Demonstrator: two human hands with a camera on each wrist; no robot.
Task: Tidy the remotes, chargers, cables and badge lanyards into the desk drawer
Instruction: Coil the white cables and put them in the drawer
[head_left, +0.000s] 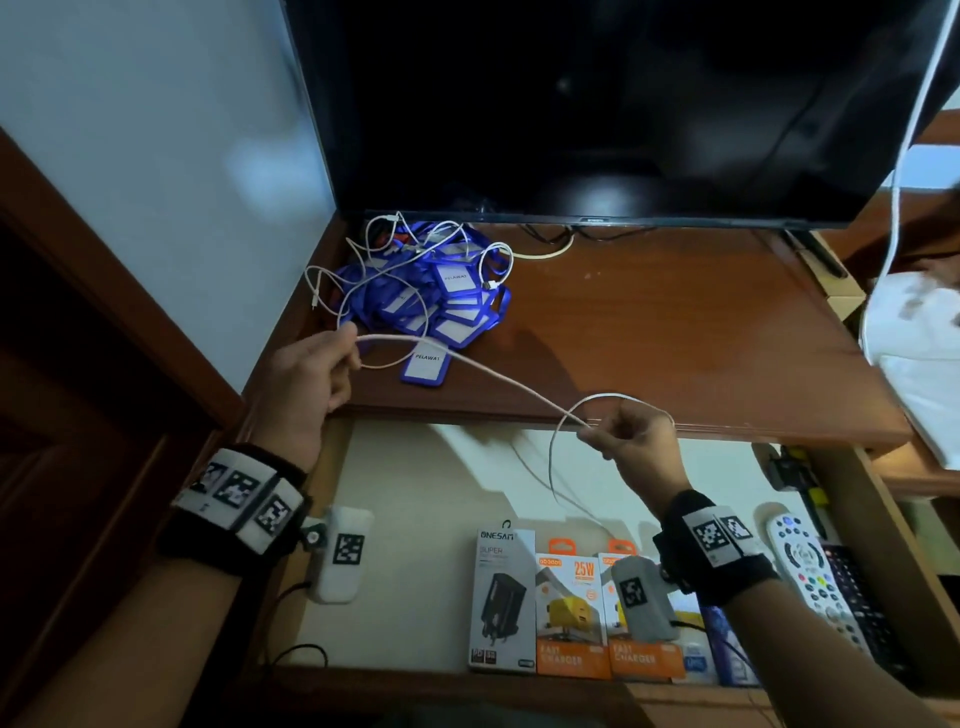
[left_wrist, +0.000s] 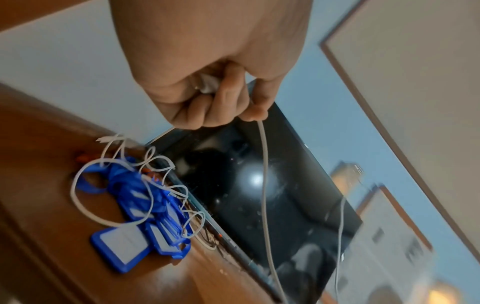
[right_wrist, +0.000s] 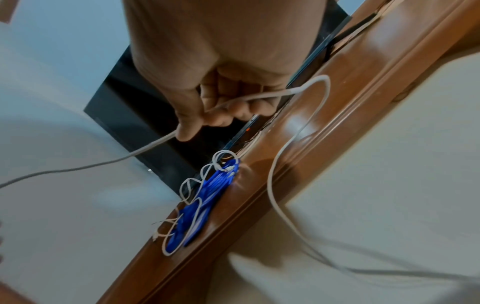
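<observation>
Wooden desk (head_left: 649, 322) under television (head_left: 597, 104); drawer (head_left: 415, 483) seemingly pale-lined.

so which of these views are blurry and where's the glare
Head view: mostly sharp but dim, with soft glare on the glossy brown wooden desk top. Left wrist view: bright light spot reflected in the black television screen, and the blue badge holders with lanyards smeared by motion. Right wrist view: blurred throughout, the thin white cable streaked.

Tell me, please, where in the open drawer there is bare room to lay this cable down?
The drawer floor is bare left of the charger boxes and behind them, up to the desk edge. The right end is crowded with remotes.
</observation>
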